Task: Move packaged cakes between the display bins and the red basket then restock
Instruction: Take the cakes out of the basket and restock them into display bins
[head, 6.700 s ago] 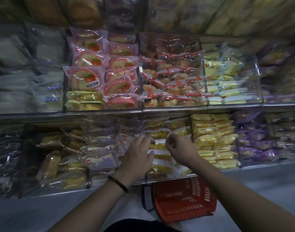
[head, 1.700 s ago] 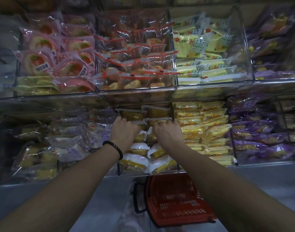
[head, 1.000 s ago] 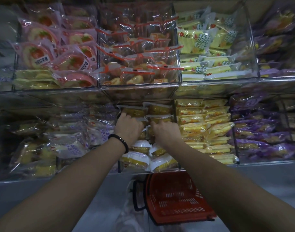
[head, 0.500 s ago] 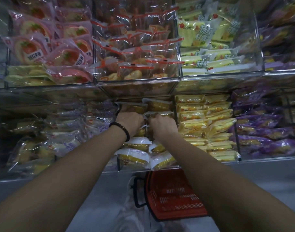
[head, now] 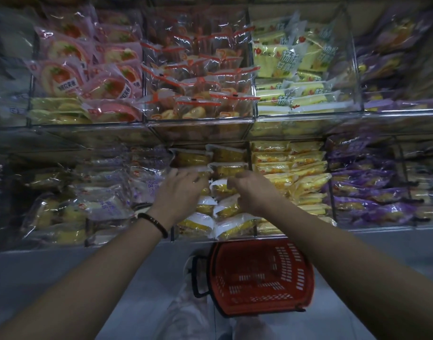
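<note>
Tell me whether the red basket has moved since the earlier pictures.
No. The red basket still sits directly below the yellow-cake bin; only the camera shifted.

The upper shelf (head: 200, 130) overhangs the middle bin (head: 250, 153), leaving a low gap above its stacked cake packets (head: 231, 155). The left hand (head: 180, 192) and right hand (head: 253, 192) fill the bin's front. Below, the red basket (head: 259, 278) stands open-topped on the floor (head: 137, 278).

The red basket (head: 297, 262) stands on the floor (head: 63, 278) at 6 o'clock; display bins (head: 200, 130) of packaged cakes (head: 202, 220) fill the shelf (head: 382, 228).
</note>
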{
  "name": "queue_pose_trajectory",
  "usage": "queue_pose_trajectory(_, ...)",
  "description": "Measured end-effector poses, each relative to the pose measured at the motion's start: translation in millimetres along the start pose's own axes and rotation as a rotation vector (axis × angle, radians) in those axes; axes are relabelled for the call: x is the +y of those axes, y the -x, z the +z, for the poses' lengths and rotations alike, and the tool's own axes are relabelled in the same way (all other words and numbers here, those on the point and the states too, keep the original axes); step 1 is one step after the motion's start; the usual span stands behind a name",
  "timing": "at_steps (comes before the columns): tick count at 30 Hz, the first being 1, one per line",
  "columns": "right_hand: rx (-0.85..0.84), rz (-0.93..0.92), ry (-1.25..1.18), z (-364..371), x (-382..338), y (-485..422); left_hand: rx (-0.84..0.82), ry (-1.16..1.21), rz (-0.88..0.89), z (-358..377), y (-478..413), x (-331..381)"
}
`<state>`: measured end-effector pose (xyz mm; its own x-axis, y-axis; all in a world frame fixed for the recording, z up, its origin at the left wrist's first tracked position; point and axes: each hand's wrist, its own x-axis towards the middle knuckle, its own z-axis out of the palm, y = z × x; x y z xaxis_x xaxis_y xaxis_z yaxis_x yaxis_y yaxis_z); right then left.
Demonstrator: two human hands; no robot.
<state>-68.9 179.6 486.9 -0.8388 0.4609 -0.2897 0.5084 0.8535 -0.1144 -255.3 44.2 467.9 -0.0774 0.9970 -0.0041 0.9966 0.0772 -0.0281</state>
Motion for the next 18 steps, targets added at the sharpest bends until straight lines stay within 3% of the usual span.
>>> queue_pose_trajectory(7, -0.12, -0.083, 0.093, 30, -20, 7, -0.179, 0.024, -0.02, 15, 11, 16)
queue_pose_trajectory(18, -0.109, -0.038, 0.044, 48, -11, 1, -0.122, 0.141, -0.238, 33, 26, 31)
